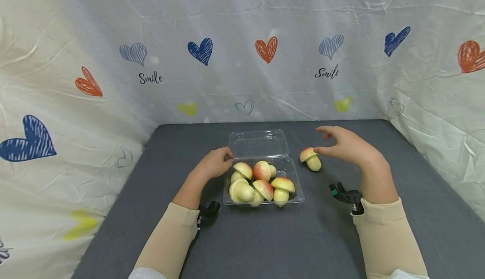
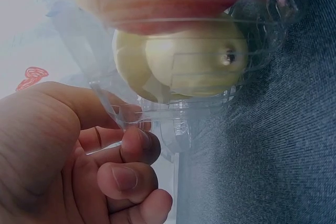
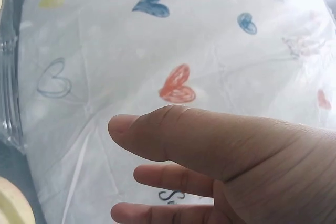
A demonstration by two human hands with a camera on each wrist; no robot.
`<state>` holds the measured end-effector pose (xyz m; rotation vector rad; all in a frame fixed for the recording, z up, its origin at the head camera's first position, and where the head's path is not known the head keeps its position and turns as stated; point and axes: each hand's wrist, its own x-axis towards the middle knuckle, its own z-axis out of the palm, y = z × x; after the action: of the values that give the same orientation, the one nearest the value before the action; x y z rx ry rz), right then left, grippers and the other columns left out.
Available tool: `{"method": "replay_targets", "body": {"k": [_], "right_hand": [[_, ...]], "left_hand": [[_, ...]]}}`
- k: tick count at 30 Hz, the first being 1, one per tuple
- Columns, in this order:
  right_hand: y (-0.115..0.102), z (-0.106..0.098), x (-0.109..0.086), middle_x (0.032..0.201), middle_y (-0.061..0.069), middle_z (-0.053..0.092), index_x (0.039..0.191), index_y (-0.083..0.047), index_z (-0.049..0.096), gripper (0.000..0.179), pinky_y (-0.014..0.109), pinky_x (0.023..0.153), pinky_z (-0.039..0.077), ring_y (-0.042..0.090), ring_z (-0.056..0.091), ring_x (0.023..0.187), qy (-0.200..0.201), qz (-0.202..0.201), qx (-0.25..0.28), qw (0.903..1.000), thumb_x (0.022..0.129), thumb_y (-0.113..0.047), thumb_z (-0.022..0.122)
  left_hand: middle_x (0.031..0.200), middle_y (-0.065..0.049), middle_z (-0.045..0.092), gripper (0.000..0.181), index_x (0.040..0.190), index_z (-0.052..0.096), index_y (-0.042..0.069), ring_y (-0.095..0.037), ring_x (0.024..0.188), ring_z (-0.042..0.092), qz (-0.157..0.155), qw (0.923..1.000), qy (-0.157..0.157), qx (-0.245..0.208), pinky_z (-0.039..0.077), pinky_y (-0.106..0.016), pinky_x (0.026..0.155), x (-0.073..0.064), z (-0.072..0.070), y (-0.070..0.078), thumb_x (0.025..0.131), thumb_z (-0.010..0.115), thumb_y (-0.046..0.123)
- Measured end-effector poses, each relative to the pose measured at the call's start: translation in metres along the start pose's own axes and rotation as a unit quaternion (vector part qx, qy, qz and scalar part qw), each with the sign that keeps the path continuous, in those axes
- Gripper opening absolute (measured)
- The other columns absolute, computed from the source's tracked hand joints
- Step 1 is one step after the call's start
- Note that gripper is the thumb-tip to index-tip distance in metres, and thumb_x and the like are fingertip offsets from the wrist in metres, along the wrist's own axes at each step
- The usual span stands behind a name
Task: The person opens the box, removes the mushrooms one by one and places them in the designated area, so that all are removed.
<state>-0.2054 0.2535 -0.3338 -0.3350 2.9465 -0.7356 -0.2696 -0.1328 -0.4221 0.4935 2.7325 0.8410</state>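
Observation:
A clear plastic clamshell box (image 1: pixel 297 186) stands on the table with its lid (image 1: pixel 259 144) folded back. It holds several mushroom-shaped pieces (image 1: pixel 262 171) with yellow stems and red-yellow caps. At the box's left rim, my left hand (image 1: pixel 214 163) pinches the plastic edge between thumb and curled index finger, as the left wrist view shows. One more mushroom piece (image 1: pixel 313 163) lies on the table right of the box. Over it hovers my right hand (image 1: pixel 346 146), thumb and fingers spread and holding nothing; the right wrist view catches part of a pale mushroom piece (image 3: pixel 13 205) below the thumb.
The dark grey table (image 1: pixel 273 241) runs back to a white curtain (image 1: pixel 231 18) printed with hearts and "Smile". The same curtain hangs along both sides. Each wrist carries a black camera mount (image 1: pixel 346 197).

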Motion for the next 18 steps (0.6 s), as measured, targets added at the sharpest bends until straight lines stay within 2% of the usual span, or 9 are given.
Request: {"method": "replay_targets", "body": {"k": [8,12,18], "right_hand": [[-0.018,0.004,-0.005,0.132,0.018,0.058,0.152,-0.006,0.046,0.073,0.049,0.086,0.047,0.029,0.06,0.104,0.004,-0.041,0.0,0.9991,0.095,-0.046,0.072],[-0.027,0.01,-0.005,0.129,0.014,0.061,0.151,-0.007,0.048,0.07,0.048,0.086,0.048,0.027,0.061,0.101,-0.006,-0.06,0.007,0.9981,0.095,-0.042,0.074],[-0.04,0.026,0.001,0.124,0.012,0.063,0.149,-0.01,0.05,0.064,0.042,0.078,0.05,0.018,0.062,0.083,-0.04,-0.086,0.021,0.9953,0.094,-0.032,0.075]], "left_hand": [[0.098,-0.008,0.066,0.02,0.122,0.062,0.008,-0.022,0.062,0.054,0.006,1.0,0.001,-0.002,0.045,-0.038,0.059,0.0,0.0,0.0,0.105,0.056,0.017],[0.098,-0.008,0.065,0.02,0.122,0.062,0.008,-0.022,0.063,0.055,0.006,1.0,0.0,-0.002,0.045,-0.038,0.06,0.0,0.0,0.0,0.105,0.055,0.017],[0.096,-0.008,0.065,0.021,0.123,0.061,0.008,-0.021,0.061,0.053,0.007,1.0,-0.003,-0.003,0.045,-0.037,0.059,0.0,-0.001,0.0,0.106,0.055,0.017]]}}
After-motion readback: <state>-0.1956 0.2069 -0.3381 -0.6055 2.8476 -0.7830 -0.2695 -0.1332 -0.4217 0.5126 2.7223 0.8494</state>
